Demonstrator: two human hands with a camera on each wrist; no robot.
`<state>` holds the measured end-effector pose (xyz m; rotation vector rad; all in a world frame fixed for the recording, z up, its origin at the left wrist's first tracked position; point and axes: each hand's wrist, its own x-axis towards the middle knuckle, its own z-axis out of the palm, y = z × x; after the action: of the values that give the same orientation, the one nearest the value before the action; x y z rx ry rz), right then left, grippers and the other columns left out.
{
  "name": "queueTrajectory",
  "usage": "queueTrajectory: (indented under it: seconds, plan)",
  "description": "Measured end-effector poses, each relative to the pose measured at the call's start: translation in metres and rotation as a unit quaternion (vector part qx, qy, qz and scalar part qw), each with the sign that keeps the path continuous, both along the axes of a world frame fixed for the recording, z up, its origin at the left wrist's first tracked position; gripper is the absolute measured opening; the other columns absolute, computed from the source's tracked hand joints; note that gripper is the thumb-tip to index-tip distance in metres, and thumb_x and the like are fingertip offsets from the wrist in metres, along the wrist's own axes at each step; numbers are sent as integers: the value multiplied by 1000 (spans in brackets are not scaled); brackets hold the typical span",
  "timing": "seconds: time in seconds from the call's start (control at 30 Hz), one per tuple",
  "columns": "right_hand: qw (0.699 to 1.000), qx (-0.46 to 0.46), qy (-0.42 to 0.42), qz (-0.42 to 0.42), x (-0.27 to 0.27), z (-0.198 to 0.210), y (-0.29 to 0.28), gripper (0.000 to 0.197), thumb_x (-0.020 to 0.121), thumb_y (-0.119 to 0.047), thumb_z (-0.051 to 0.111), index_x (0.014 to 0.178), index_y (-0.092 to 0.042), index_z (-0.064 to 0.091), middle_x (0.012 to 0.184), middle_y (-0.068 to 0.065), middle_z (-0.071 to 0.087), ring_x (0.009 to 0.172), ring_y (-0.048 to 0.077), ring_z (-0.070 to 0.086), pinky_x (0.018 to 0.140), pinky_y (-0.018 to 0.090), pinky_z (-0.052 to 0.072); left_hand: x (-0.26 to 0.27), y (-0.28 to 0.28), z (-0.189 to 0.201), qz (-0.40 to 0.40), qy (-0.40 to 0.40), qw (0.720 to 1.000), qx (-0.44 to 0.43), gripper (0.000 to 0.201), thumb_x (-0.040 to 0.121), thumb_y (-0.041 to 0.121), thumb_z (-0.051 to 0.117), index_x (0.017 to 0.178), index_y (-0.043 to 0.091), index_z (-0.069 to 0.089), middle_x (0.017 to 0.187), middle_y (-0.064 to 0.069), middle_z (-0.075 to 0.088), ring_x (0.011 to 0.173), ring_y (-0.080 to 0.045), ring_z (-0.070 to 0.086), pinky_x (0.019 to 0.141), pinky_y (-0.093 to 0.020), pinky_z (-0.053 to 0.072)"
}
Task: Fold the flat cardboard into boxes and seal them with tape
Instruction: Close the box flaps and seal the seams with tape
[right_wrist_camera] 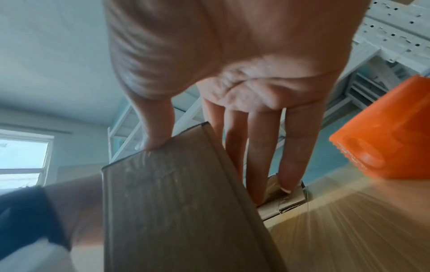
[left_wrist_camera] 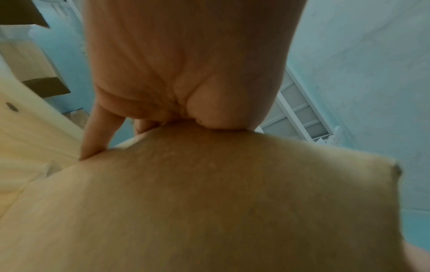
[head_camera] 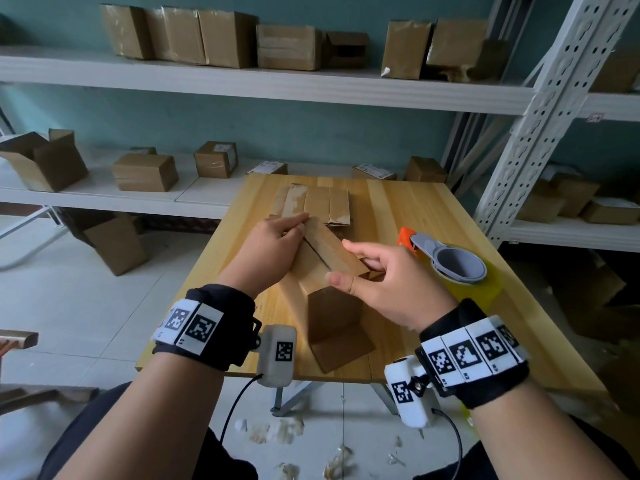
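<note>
A brown cardboard box (head_camera: 332, 306) stands half folded in the middle of the wooden table (head_camera: 433, 209), its top flaps meeting in a seam. My left hand (head_camera: 273, 240) lies flat on the left top flap, fingers straight, pressing it down; in the left wrist view the palm (left_wrist_camera: 186, 64) rests on the cardboard (left_wrist_camera: 209, 202). My right hand (head_camera: 367, 268) holds the box's right near corner, thumb on the near face and fingers down the right side. In the right wrist view the thumb presses the box (right_wrist_camera: 174, 211) and fingertips touch a side flap (right_wrist_camera: 284, 202).
A tape dispenser (head_camera: 453, 263) with an orange head (right_wrist_camera: 384, 138) and yellowish roll lies just right of my right hand. Flat cardboard sheets (head_camera: 311, 202) lie at the table's far side. White shelves (head_camera: 242, 81) with several boxes stand behind and to the right.
</note>
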<state>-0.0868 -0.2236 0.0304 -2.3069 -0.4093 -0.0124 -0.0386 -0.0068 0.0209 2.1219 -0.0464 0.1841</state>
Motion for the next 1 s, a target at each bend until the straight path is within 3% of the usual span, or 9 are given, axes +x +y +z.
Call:
queueTrajectory:
  seconds: [0.1,0.23,0.43,0.5,0.57,0.67,0.8,0.93,1.0]
  plan:
    - [999,-36,-9,-16,-7,3,7,105,66,-89,66,154,-36,48,156,-17,52,141,5,51,98,20,45,3,2,1,-1,28,997,65,42,114,42,39,152,41,55,143,-5,43,140,-28,44,118,-36,36]
    - [985,-163,-36,-50,-17,11,22,122,56,-102,55,158,-38,39,155,-13,53,138,13,53,104,38,53,7,2,3,-21,18,983,181,42,115,42,34,152,44,53,170,-7,22,157,-37,23,129,-53,23]
    - [998,-52,20,14,0,5,2,105,68,-84,67,159,-38,40,158,-17,46,142,0,45,106,17,40,5,-1,5,-6,-13,990,140,35,114,36,40,141,22,58,128,-2,59,113,-21,58,84,-26,44]
    - [997,15,56,48,8,2,-7,95,72,-77,70,155,-40,45,156,-20,46,141,-5,43,117,25,40,5,-2,2,38,-5,995,96,29,110,41,48,127,21,58,116,2,64,101,-16,61,71,-23,43]
    - [991,78,77,71,15,-1,-15,70,83,-61,73,147,-38,55,151,-20,54,141,-2,48,123,39,39,6,-5,-2,82,0,996,33,28,106,46,56,120,21,58,108,3,66,97,-15,63,69,-27,46]
    - [987,118,80,77,16,0,-18,45,95,-34,71,139,-32,65,142,-17,64,133,-7,55,121,36,41,5,-8,-4,96,-25,995,2,27,105,42,58,125,24,58,114,3,66,105,-20,64,77,-32,52]
    - [996,75,32,30,8,2,-6,74,67,-75,81,132,-41,67,139,-17,66,130,-3,57,115,36,46,4,-8,-4,41,-17,998,38,41,109,40,47,149,36,57,135,0,51,123,-20,55,106,-37,48]
    - [999,-40,-11,2,2,1,4,80,62,-79,80,132,-44,59,145,-21,58,125,-3,47,92,28,46,5,-12,-4,77,-19,996,44,34,106,42,51,135,35,66,130,-2,51,97,-13,58,85,-30,47]
    - [1000,-20,3,13,4,3,1,76,65,-74,78,134,-45,60,148,-21,56,128,-5,45,97,26,43,6,-13,-4,109,-17,992,59,34,102,46,54,130,31,65,126,-2,52,85,-6,55,71,-28,45]
